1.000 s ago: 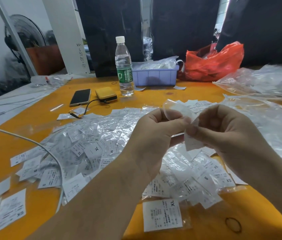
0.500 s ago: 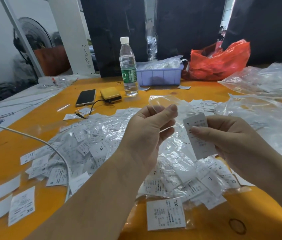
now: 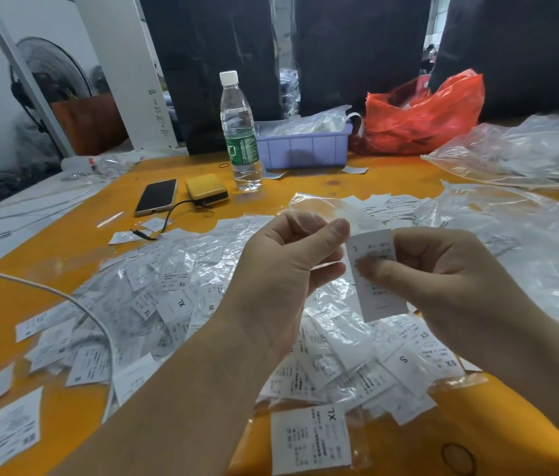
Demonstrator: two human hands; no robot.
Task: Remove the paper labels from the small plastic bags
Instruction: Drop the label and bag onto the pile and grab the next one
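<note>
The paper label (image 3: 376,269) is out in the air above the pile, an "L" printed near its top, pinched between thumb and fingers of the right hand (image 3: 443,280). Just to its left, the left hand (image 3: 285,269) has its thumb and fingers curled onto 1 small clear bag (image 3: 319,209), which sticks up behind the thumb. Bag and label look just about touching at the edge, hard to say for sure.

Under both hands is a big heap of bagged labels (image 3: 182,297), way too many to count, sizes like XL, S, XS and M showing. 1 bagged XL one (image 3: 310,439) sits apart, nearest the viewer. All of it's on 1 orange table (image 3: 48,249).

Further back: 1 water bottle (image 3: 239,132), 1 phone (image 3: 156,197), 1 yellow box (image 3: 206,188) with a cable, 1 purple bin (image 3: 305,149), 1 red bag (image 3: 422,115). Crumpled clear plastic sheets (image 3: 525,149) are on the right, and 1 white cable (image 3: 65,300) runs across the left.
</note>
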